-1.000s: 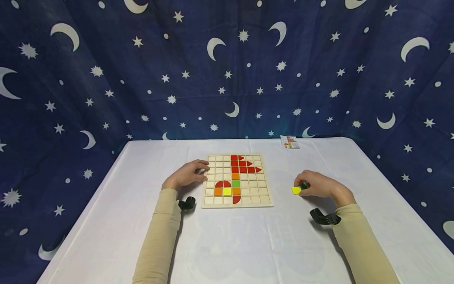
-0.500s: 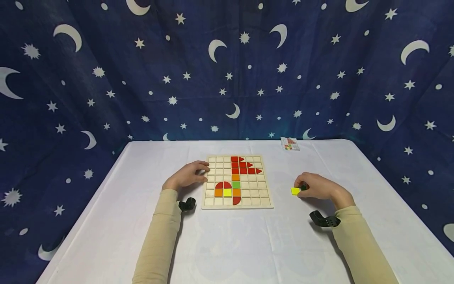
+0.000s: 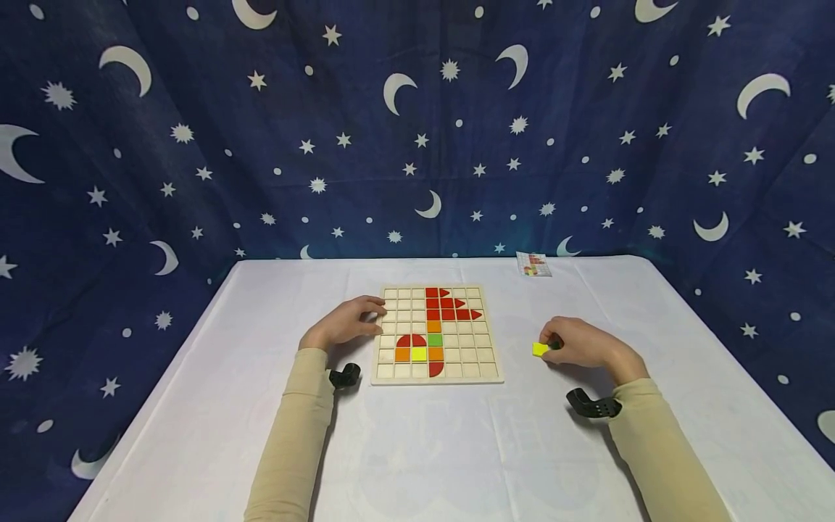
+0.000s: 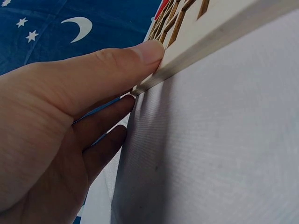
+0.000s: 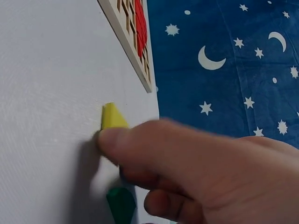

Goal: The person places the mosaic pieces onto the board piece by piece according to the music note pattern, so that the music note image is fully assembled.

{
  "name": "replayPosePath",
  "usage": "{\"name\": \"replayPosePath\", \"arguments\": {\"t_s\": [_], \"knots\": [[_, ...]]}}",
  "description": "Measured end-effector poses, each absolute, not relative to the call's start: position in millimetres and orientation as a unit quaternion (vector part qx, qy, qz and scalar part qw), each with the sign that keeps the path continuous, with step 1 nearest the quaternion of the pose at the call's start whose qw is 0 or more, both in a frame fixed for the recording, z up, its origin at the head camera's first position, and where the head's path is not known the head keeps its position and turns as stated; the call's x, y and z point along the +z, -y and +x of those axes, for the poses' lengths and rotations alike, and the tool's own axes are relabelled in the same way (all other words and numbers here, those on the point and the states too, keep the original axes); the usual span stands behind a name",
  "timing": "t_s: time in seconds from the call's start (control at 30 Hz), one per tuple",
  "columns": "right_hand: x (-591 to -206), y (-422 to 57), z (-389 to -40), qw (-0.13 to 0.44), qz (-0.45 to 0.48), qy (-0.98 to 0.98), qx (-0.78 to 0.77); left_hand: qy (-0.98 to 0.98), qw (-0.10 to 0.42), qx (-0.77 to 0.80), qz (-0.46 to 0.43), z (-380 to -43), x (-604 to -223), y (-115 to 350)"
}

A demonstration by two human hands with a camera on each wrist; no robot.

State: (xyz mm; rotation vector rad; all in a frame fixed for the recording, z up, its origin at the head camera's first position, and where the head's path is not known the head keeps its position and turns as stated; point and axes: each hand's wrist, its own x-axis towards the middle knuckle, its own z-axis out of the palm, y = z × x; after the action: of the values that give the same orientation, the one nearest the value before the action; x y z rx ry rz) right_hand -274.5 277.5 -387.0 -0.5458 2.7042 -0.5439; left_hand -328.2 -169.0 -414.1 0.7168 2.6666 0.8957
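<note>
A square wooden grid board (image 3: pixel 469 370) lies on the white table, carrying red, orange, green and yellow tiles. At its left edge rests my left hand (image 3: pixel 343 322); in the left wrist view the thumb (image 4: pixel 150 50) touches the rim, with the other fingers near the edge below. To the right of the board, my right hand (image 3: pixel 583 341) pinches a yellow tile (image 5: pixel 113 116) between thumb and finger, low over the cloth. A green piece (image 5: pixel 122 205) shows beneath the curled fingers; I cannot tell whether they hold it.
A small picture card (image 3: pixel 533 264) with a coloured grid pattern lies at the table's back edge. Behind the table hangs a dark blue curtain (image 3: pixel 365 174) with moons and stars. Each wrist wears a black camera mount (image 3: pixel 593 404).
My right hand has shifted slightly left with the yellow tile, which now looks more tilted. The left hand stays at the board's edge. The head view has shifted a little.
</note>
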Motion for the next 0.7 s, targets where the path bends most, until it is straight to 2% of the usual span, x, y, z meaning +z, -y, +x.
{"name": "replayPosePath", "arguments": {"t_s": [0.43,0.7], "knots": [[-394.9,-270.2,-279.6,0.112,-0.220,-0.951,-0.185,-0.912,0.123,0.309,0.239,-329.3,-415.4,169.4],[-400.6,-269.5,-282.7,0.109,-0.221,-0.953,-0.177,-0.912,0.125,0.312,0.236,-330.6,-416.4,169.5]]}}
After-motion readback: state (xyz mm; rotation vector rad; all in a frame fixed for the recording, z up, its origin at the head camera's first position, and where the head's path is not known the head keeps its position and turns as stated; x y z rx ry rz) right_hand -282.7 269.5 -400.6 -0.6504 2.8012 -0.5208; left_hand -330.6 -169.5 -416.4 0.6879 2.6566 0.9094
